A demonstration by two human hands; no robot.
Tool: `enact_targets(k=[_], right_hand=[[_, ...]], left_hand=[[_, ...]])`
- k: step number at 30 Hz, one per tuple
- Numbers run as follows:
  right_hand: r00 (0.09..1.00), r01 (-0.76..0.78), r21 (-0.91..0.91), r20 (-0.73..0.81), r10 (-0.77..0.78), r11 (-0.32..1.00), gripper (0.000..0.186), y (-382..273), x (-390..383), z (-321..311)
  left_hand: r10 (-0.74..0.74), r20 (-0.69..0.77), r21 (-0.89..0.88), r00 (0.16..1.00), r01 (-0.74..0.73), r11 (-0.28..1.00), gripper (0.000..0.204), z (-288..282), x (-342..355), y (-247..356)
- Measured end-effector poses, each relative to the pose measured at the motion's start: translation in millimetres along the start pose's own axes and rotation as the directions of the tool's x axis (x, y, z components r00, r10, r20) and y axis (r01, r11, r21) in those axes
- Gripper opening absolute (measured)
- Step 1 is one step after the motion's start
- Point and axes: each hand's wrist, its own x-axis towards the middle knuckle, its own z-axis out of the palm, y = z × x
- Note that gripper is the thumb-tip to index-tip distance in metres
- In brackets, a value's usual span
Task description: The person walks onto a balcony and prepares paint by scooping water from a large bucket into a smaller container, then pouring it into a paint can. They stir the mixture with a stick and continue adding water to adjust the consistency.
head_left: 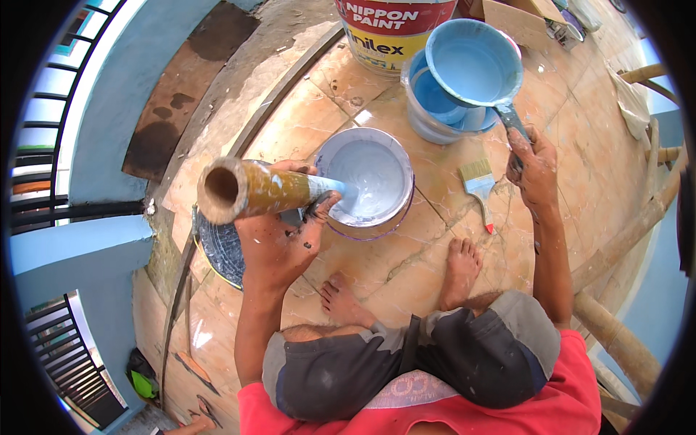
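Note:
My left hand [279,243] is closed around a thick bamboo stick [261,192] spattered with paint. The stick leans, and its far end dips into pale, bluish-white paint [373,170] inside a small round bucket [365,132]. In my right hand [535,163] is the handle of a blue plastic dipper [475,61], raised over a translucent tub [426,129] with blue inside. Whether the dipper holds liquid is hard to make out. Between that tub and my right foot, a flat paintbrush [478,187] with a white, red-tipped handle lies on the tiles.
A large paint pail [391,47] stands at the far side, with a cardboard box [518,25] to its right. Bamboo poles [616,344] cross the right side. Beside my left forearm is a dark round object [221,250]. Black railings [65,116] line the left.

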Motion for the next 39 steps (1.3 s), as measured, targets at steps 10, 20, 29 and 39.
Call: enact_targets(k=[10,20,29,39], right_hand=[[0.987,0.122,-0.195,0.128,-0.098,0.973,0.027,-37,-50,13],[0.914,0.394,-0.508,0.303,-0.269,0.766,0.028,-18,-69,19],[0.902,0.426,-0.585,0.328,-0.279,0.690,0.025,-5,-77,34],[0.816,0.578,-0.595,0.425,-0.392,0.559,0.021,-4,-76,40]], left_hand=[[0.095,-0.052,-0.033,0.994,-0.097,0.995,0.046,15,-2,-20],[-0.019,-0.032,-0.013,0.999,0.018,1.000,0.031,-8,-12,-4],[0.072,-0.208,-0.027,0.975,-0.079,0.997,0.032,9,-12,-19],[0.007,0.012,0.080,1.000,-0.008,0.997,0.044,-12,-18,-2]])
